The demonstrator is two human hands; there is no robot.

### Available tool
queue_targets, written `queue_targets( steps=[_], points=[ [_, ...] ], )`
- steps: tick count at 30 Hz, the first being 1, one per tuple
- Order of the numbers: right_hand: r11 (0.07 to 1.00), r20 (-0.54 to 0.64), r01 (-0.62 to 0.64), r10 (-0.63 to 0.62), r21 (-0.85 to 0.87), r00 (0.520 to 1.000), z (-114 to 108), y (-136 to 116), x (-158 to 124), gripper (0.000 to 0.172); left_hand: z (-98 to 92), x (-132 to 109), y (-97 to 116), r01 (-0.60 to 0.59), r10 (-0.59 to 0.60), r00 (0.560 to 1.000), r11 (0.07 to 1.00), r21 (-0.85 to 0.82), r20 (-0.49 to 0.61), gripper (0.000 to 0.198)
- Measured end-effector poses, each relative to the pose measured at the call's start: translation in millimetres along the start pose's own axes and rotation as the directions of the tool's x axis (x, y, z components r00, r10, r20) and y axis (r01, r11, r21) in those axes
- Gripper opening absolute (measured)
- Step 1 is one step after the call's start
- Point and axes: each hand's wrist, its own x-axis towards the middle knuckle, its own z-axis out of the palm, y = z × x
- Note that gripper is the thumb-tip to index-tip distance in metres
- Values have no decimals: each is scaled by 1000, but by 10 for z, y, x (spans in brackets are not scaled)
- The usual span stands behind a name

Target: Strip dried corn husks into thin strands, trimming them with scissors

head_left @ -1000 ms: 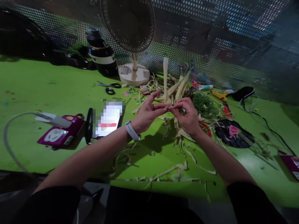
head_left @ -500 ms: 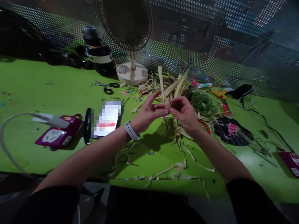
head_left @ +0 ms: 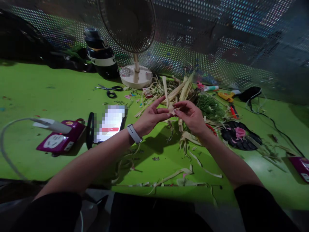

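Observation:
Between my two hands, above the green table, is a pale strip of corn husk (head_left: 165, 88) that sticks up and leans slightly left. My left hand (head_left: 151, 117), with a light watch band on the wrist, pinches the strip's lower end between thumb and fingers, its index finger stretched out. My right hand (head_left: 190, 116) grips the same end from the right with thumb and fingertips. Just behind lies a heap of dry corn husks (head_left: 187, 87), partly hidden by my hands. Torn husk strips (head_left: 190, 138) lie on the table below them.
A fan (head_left: 135, 77) and a dark bottle (head_left: 102, 61) stand at the back. Scissors (head_left: 109, 90), a lit phone (head_left: 112, 122) and a purple power strip (head_left: 60, 137) lie left. On the right are green fibres (head_left: 210, 108), a yellow glue gun (head_left: 227, 95) and a black tray (head_left: 231, 138).
The husk strip's upper end has dropped a little and tipped slightly left. Both hands stay at its lower end, with the right fingers shifted slightly.

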Motion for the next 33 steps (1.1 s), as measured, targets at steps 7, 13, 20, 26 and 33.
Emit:
queue_targets(
  steps=[7,13,20,26,33],
  points=[
    [821,166,410,-376,-397,912,-158,-70,29,9,-36,-8,66,20,-20,1000,1000,13,-5,87],
    [819,197,431,-383,-379,902,-147,-38,30,11,-58,-7,90,74,-74,997,997,11,25,82],
    [816,177,406,-365,-412,914,-166,-16,27,9,-53,-10,105,110,-110,993,994,3,31,83],
    [753,131,421,-416,-505,900,-110,-29,11,4,-6,-20,42,131,-135,990,985,-113,-32,72],
    [631,86,412,-480,-658,873,-21,-13,-36,7,107,-57,-16,124,-147,985,966,-229,-89,38]
  ],
)
